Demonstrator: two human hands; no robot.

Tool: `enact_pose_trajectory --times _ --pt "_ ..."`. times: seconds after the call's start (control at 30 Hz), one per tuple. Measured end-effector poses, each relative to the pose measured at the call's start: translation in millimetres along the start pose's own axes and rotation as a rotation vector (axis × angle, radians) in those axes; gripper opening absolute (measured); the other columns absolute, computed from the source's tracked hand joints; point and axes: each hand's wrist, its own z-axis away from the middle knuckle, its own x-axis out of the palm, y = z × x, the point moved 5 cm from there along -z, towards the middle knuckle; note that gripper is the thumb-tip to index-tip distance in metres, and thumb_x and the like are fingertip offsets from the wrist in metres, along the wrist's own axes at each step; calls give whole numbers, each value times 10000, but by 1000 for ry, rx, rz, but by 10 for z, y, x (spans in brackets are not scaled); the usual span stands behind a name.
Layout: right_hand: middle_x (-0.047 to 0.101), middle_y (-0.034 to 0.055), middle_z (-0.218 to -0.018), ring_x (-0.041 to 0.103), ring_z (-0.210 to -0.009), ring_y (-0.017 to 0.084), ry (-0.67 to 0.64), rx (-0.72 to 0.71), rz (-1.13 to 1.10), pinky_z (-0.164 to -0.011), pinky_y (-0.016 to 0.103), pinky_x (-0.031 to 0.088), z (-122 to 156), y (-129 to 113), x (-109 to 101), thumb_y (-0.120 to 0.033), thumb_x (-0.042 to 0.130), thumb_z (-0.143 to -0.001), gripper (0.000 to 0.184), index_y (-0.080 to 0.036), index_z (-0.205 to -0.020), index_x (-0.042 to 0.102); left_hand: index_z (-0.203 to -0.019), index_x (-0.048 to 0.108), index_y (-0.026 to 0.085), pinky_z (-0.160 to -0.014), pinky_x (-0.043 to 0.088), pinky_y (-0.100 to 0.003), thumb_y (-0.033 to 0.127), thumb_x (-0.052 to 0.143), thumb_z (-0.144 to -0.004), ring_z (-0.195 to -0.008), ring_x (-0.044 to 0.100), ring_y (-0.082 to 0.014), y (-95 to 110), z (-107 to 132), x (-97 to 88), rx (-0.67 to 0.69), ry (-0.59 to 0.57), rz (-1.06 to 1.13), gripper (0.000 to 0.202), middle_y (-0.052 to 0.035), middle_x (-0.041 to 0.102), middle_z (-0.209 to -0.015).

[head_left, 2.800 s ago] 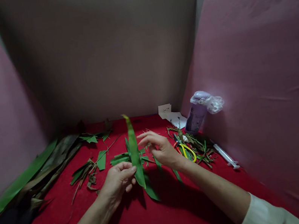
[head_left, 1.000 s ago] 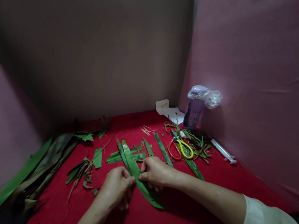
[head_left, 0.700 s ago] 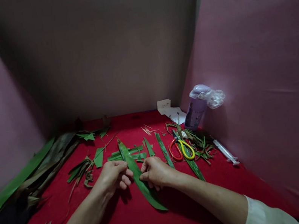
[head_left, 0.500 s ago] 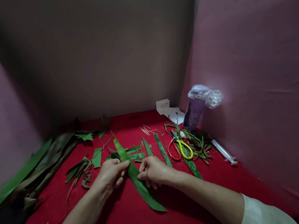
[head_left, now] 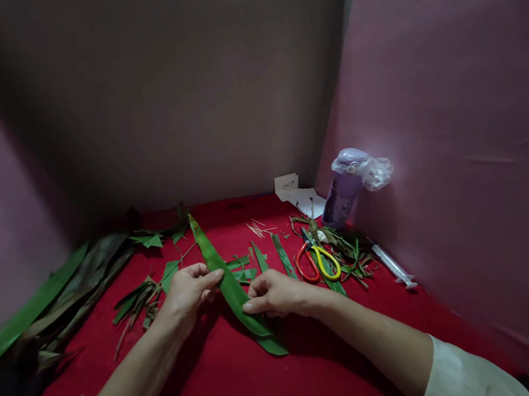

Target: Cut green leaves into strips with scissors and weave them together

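A long green leaf [head_left: 225,282] slants from the far left down to the near right over the red cloth [head_left: 216,395]. My left hand [head_left: 186,292] pinches its left edge near the middle, thumb on top. My right hand [head_left: 273,294] grips the leaf's right edge lower down, fingers closed on it. The leaf's far tip is raised off the cloth. A second green strip lies under its near end.
Cut green strips [head_left: 282,256] and toothpicks [head_left: 257,228] lie behind the hands. Orange and yellow scissors [head_left: 316,261], a purple bottle [head_left: 342,195], a syringe [head_left: 393,265] and leaf scraps sit at the right. Long leaves [head_left: 34,307] are piled at the left. Pink cloth walls enclose the space.
The leaf was held upright by my left hand, then laid down between both hands. Since then its far tip has risen and swung to the left, and my hands have moved apart along it.
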Motion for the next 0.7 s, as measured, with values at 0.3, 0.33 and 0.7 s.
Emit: enact_pose_trajectory --times 0.3,0.33,0.7 --pt "398 -98 -440 295 -363 27 -41 -11 -189 -346 149 195 36 -102 -8 -237 678 -623 207 -164 -625 484 -679 519 157 -518 439 -207 186 776 -540 -516 566 -93 71 -12 58 65 9 170 293 32 604 -595" --pt "399 -99 -450 295 -368 26 -35 -18 -215 -350 149 192 35 -109 -13 -231 682 -610 208 -165 -631 486 -713 544 149 -537 449 -210 208 767 -567 -538 571 -94 61 11 78 51 -5 186 273 17 618 -629" --pt "404 -100 -477 272 -372 19 50 -97 -369 -350 158 139 22 -158 -74 -295 765 -530 325 -168 -675 504 -790 632 122 -530 459 -204 258 701 -685 -566 577 -104 -155 256 248 -135 -141 280 185 -50 639 -695"
